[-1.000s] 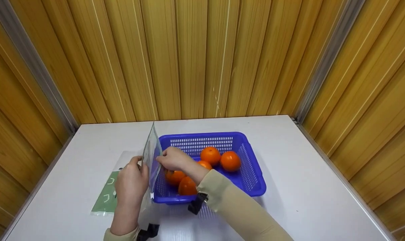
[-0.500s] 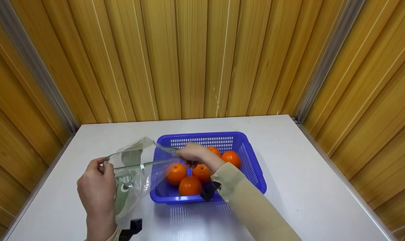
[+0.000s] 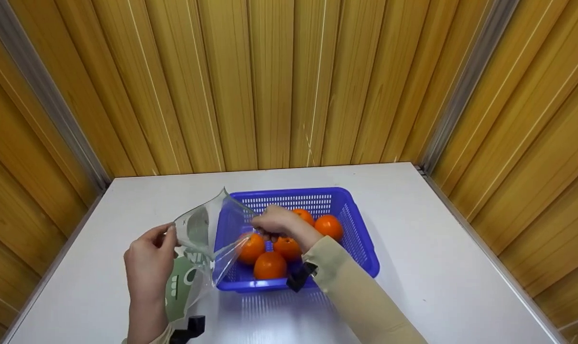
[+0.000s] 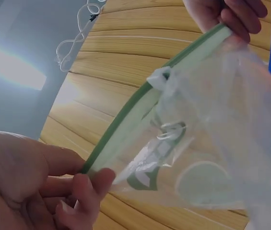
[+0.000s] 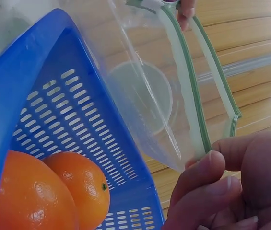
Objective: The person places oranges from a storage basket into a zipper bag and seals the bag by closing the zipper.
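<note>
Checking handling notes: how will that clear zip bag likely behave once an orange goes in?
Probably floppy: the clear zip bag sags and creases between the left hand and right hand. Its thin film looks slippery, so it likely droops under weight.

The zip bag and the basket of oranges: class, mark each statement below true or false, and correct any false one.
1. Both hands hold the zip bag by its rim. True.
2. The basket is red. False: it is blue.
3. The left hand pinches one end of the bag's green zip strip. True.
4. An orange already lies inside the bag. False: the oranges are all in the basket.
5. The right hand grips an orange. False: it pinches the bag.
</note>
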Tool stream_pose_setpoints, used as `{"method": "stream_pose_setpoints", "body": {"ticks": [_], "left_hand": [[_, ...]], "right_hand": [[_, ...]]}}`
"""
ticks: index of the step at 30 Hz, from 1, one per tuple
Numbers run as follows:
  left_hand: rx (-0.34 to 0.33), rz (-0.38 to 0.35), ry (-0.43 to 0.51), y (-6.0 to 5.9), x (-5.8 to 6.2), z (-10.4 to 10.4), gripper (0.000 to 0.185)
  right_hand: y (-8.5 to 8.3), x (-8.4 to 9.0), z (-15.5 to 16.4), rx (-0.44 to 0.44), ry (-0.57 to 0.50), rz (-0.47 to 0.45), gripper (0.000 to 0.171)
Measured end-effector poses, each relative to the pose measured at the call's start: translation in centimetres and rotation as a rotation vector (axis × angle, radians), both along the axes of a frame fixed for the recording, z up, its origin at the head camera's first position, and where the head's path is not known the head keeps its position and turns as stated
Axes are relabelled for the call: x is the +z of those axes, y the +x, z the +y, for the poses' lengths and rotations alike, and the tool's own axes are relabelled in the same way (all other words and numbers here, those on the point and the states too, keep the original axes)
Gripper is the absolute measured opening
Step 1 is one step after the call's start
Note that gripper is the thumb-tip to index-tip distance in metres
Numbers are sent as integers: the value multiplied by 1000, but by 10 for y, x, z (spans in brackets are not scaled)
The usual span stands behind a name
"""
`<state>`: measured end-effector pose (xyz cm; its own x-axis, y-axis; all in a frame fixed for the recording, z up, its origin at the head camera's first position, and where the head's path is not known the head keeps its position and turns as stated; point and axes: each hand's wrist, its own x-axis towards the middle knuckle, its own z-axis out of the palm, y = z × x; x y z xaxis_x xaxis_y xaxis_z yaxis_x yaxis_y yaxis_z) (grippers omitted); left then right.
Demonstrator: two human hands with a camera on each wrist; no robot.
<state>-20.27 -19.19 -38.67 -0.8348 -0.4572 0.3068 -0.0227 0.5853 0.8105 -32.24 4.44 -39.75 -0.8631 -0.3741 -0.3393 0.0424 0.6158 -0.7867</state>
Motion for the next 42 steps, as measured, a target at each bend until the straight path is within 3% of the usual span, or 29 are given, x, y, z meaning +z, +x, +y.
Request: {"method": "stream_pose_setpoints", "body": {"ticks": [5,10,20,27,33,42], "left_hand": [[-74,-3,169,-9,-4,4,27],[-106,3,299,-15,-7,5,32],[-124,31,369,-24,-14,11,33],[-135,57,368,-25,-16,13,31],[-149,75,379,-24,-17,13,31],[-143,53,369,-25,-16,14,30]], "right_hand": [[-2,-4,2,-6,6,-8,30],[-3,-6,6,-14,-1,-41,30],[3,-9,13,-31,-115,-71,40],[20,-6,24,-52,-150,32,26],[35,-12,33,-47,-92,169,29],[53,-34,34,67,-64,356,36]]}}
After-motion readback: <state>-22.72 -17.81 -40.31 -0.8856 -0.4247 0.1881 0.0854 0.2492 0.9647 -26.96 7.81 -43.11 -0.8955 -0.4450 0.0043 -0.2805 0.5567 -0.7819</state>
